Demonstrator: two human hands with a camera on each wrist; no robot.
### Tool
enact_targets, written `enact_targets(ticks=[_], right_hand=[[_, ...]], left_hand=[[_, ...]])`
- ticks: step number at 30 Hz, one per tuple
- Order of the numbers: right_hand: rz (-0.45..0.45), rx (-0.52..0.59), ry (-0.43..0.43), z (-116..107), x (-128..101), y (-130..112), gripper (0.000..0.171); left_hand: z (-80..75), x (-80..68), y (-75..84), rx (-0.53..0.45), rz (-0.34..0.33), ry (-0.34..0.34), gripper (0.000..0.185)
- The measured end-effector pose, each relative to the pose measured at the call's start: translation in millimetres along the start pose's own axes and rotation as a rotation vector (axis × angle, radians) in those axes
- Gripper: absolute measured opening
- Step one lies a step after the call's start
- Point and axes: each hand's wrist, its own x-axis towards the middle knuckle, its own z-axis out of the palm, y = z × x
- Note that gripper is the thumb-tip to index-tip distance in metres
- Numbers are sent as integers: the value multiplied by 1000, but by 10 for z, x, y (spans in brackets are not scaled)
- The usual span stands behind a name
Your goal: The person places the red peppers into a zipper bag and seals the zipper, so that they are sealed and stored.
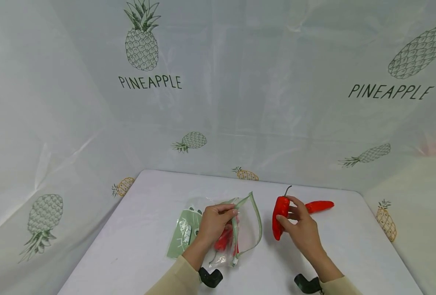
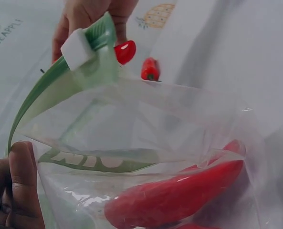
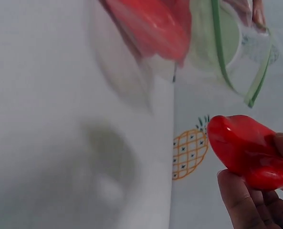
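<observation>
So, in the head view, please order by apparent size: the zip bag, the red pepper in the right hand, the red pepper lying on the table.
1. zip bag, clearly largest.
2. held pepper.
3. lying pepper, partly hidden by fingers, so unsure.

Fingers (image 3: 244,202) grip a red pepper (image 3: 246,148) near a green-edged clear bag (image 3: 236,52) over the white table (image 3: 60,95)

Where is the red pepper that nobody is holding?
In the head view, the loose red pepper lies on the white table, on the right side, just behind the right hand, which holds another pepper.
</observation>
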Motion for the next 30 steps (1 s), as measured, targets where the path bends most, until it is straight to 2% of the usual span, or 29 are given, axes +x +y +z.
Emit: enact_targets(ticks=[10, 22, 30], right_hand=[[-46, 31, -41, 83, -90, -204, 70], [-5, 56, -117, 172, -171, -432, 69], [-1, 85, -117, 312, -195, -527, 67]], left_hand=[[-5, 30, 7, -34, -8, -11, 28], [-6, 24, 10, -24, -5, -17, 28], [-1, 1, 20, 5, 2, -18, 26]])
